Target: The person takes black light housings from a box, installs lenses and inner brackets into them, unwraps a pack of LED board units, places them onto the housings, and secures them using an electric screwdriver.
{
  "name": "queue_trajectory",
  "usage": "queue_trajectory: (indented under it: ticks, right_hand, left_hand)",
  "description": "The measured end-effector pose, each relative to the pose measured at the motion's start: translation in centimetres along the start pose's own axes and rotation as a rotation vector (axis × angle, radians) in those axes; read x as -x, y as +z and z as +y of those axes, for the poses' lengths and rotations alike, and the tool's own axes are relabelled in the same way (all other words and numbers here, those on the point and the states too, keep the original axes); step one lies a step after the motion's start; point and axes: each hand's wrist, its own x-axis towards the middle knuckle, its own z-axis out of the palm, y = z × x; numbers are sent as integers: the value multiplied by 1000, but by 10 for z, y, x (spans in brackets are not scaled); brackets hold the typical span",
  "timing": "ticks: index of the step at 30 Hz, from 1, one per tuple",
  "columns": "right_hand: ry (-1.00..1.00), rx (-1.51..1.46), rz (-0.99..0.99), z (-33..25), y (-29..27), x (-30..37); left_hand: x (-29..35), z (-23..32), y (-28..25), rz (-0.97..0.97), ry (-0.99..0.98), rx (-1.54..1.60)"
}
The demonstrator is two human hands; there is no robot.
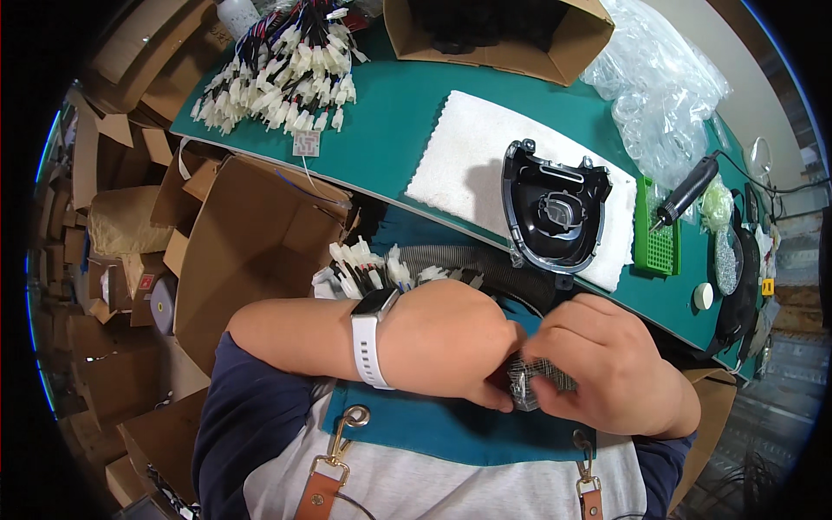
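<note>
Low in front of my apron, my two hands meet at a small shiny dark piece with a fine grid pattern [530,386]; its kind cannot be made out. My left hand [459,338] is bent inward and closed against its left side, most fingers hidden. With curled fingers my right hand [598,360] grips it from the right. Just beyond my left wrist lie white plastic connectors [355,264] on wires and a dark ribbed hose [468,260]. Farther off, a glossy black plastic housing [559,212] rests on a white cloth [459,165].
The green table [390,113] bears a heap of wired white connectors [286,78], an open carton [503,52] with black items, clear plastic bags [659,104], a green basket [656,251] and a corded screwdriver [689,191]. An open cardboard box [251,243] stands at left.
</note>
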Motion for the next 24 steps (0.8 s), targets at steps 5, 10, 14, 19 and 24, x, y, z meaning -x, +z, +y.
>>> queue_trajectory:
  ticks: [5, 10, 14, 19, 24]
  right_hand:
    - [-23, 150, -141, -9, -2, 1]
    - [-8, 188, -263, -10, -11, -16]
    - [-142, 84, -456, 8, -17, -26]
    - [-18, 157, -794, 8, -23, -51]
    - [23, 119, -785, 15, -19, -53]
  left_hand:
    - [5, -14, 2, -22, 185, 79]
    - [6, -11, 2, -65, 93, 9]
    - [5, -19, 2, -51, 98, 87]
    - [5, -23, 3, -60, 165, 95]
    - [8, -25, 5, 9, 207, 114]
